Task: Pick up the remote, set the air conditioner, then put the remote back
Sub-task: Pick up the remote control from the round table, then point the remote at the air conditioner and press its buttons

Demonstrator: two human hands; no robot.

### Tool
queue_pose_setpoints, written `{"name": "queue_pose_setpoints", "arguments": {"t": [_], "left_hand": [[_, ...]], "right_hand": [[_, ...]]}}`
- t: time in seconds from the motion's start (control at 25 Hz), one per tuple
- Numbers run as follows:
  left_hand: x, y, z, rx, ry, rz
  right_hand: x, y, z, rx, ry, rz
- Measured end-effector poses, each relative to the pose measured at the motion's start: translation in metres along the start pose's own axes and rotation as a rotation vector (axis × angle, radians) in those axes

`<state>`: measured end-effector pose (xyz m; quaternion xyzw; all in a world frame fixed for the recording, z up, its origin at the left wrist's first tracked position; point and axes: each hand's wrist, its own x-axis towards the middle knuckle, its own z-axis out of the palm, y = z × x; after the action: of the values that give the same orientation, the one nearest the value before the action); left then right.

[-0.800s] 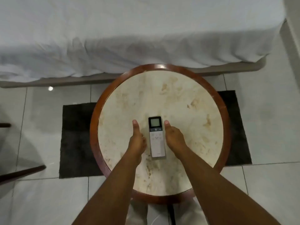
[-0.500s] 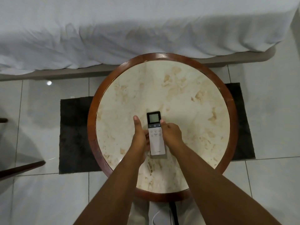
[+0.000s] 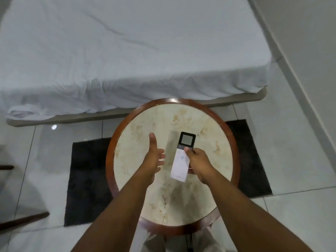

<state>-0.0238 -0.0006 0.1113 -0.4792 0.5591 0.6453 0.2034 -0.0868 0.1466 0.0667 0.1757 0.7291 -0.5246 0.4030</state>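
Observation:
The white remote (image 3: 182, 157), with a dark top and a grey screen, is lifted off the round marble-topped table (image 3: 205, 128) and casts a shadow on it. My right hand (image 3: 200, 163) grips its right side, thumb resting on the buttons just below the screen. To the left of the remote, my left hand (image 3: 153, 158) hovers with fingers spread and thumb pointing up, a small gap away from it. The air conditioner is not in view.
A bed with a wrinkled white sheet (image 3: 127, 51) runs along the far side of the table. A dark rug (image 3: 85, 179) lies under the table on the white tiled floor. A wall (image 3: 309, 42) rises at the right. Dark wooden pieces (image 3: 21, 220) poke in at the left.
The remote lay flat on the table between both hands; my right hand has now lifted it and tilted it. My left hand let go and opened. My view tipped up towards the bed.

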Motion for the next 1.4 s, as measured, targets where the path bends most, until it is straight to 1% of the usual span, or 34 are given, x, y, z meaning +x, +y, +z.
{"name": "queue_pose_setpoints", "arguments": {"t": [0.08, 0.28, 0.4, 0.52, 0.68, 0.76, 0.88, 1.0, 1.08, 1.2, 1.32, 1.4], "left_hand": [[-0.03, 0.034, 0.006, 0.04, -0.021, 0.079], [-0.119, 0.147, 0.048, 0.158, -0.089, 0.435], [-0.177, 0.216, 0.083, 0.328, -0.088, 0.634], [-0.238, 0.276, 0.121, 0.471, -0.071, 0.914], [-0.311, 0.336, 0.167, 0.603, -0.005, 1.296], [-0.344, 0.358, 0.187, 0.705, 0.066, 1.472], [-0.392, 0.387, 0.212, 0.849, 0.265, 1.733], [-0.443, 0.408, 0.236, 0.878, 0.457, 1.968], [-0.479, 0.419, 0.249, 0.873, 0.555, 2.102], [-0.528, 0.432, 0.261, 0.827, 0.648, 2.242], [-0.562, 0.437, 0.267, 0.748, 0.658, 2.314], [-0.574, 0.435, 0.269, 0.731, 0.655, 2.33]], "right_hand": [[-0.025, -0.035, -0.028, 0.094, 0.036, -0.037], [-0.108, -0.143, -0.12, 0.417, 0.141, -0.25], [-0.168, -0.201, -0.18, 0.393, 0.163, -0.425], [-0.238, -0.249, -0.24, 0.371, 0.227, -0.609], [-0.333, -0.295, -0.307, 0.445, 0.331, -0.822], [-0.383, -0.308, -0.337, 0.462, 0.391, -0.916], [-0.453, -0.323, -0.371, 0.425, 0.499, -1.032], [-0.514, -0.336, -0.39, 0.369, 0.595, -1.121], [-0.546, -0.343, -0.4, 0.365, 0.664, -1.166], [-0.586, -0.352, -0.409, 0.387, 0.761, -1.242], [-0.615, -0.358, -0.414, 0.407, 0.855, -1.327], [-0.627, -0.359, -0.414, 0.406, 0.88, -1.37]]}}
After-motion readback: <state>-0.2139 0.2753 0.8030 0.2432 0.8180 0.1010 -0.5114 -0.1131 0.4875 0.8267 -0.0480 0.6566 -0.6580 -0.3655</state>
